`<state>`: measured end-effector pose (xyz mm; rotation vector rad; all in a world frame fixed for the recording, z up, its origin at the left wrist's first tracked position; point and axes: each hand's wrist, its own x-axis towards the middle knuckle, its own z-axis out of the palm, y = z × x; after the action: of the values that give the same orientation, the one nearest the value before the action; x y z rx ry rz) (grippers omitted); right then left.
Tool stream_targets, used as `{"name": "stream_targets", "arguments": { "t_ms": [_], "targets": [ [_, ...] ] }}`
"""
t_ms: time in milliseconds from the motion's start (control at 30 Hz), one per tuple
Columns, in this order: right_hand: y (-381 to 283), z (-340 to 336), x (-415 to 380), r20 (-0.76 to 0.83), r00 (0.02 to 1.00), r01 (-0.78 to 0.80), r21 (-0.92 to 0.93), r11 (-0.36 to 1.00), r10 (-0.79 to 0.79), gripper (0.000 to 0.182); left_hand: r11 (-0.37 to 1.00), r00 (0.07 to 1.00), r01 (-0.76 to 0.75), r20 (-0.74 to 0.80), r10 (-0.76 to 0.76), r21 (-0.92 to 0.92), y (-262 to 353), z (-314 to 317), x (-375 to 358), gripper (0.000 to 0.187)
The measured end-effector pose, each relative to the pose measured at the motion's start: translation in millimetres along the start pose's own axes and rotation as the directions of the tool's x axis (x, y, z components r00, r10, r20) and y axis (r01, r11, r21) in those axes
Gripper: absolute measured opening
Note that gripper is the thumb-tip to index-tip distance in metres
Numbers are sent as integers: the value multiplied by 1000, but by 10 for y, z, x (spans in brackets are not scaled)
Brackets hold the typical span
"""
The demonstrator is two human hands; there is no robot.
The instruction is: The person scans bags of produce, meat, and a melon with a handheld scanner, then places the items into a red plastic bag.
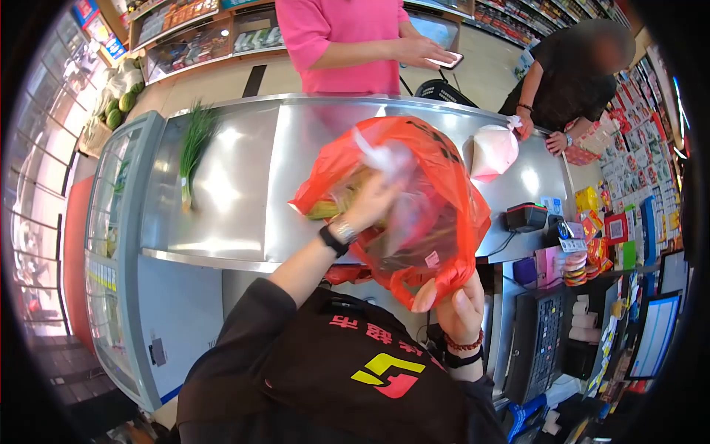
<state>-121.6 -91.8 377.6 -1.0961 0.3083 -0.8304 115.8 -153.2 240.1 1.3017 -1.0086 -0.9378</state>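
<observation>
A large red plastic carrier bag sits wide-mouthed on the metal counter, with bagged goods inside. My right hand is closed around its handle at the near side. Over the bag's mouth, my left hand grips a clear plastic bag whose pale top is smeared by motion. What that clear bag contains is hard to make out. Something yellow-green shows at the red bag's left side.
Green onions lie on the counter at left. A tied bag of white contents stands at right, touched by another person's hand. A person in pink holds a phone. A scanner and keyboard are at right.
</observation>
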Motion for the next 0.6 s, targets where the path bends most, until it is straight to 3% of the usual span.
{"name": "stream_targets", "arguments": {
  "t_ms": [33,133,233,267,367,400,467,500,533,567,600],
  "targets": [
    [11,14,15,-25,1000,13,2,1000,-12,43,931,964,-11,253,-88,365,48,-13,113,34],
    [37,-89,9,2,998,57,62,996,-57,51,852,895,220,248,-370,476,227,-205,2,44],
    [101,-75,14,-36,995,96,62,993,-94,55,980,975,-59,220,16,189,235,-643,-373,50],
    [112,-43,30,-77,991,114,62,992,-109,56,975,971,55,217,-103,217,227,-841,-498,51],
    [182,-46,87,-168,975,156,29,987,-149,62,975,935,207,310,-175,-75,467,-1484,-798,45],
    [176,-9,123,-186,971,161,52,986,-149,62,967,955,244,191,-227,-70,473,-1748,-868,40],
    [189,10,184,-221,961,178,38,983,-165,63,971,952,127,-250,-177,-202,293,-2249,-925,38],
    [197,25,215,-229,957,192,52,980,-176,61,972,850,70,-496,-176,-225,-35,-2627,-930,38],
    [194,40,247,-247,952,201,54,978,-182,60,973,690,10,-702,-175,-232,-335,-3014,-919,39],
    [185,58,283,-268,944,213,56,975,-191,59,980,511,110,-836,-201,-168,-395,-3312,-902,43],
    [152,84,325,-224,956,209,68,976,-189,56,991,306,113,-946,-107,-75,-741,-3739,-891,44]
  ]
}}
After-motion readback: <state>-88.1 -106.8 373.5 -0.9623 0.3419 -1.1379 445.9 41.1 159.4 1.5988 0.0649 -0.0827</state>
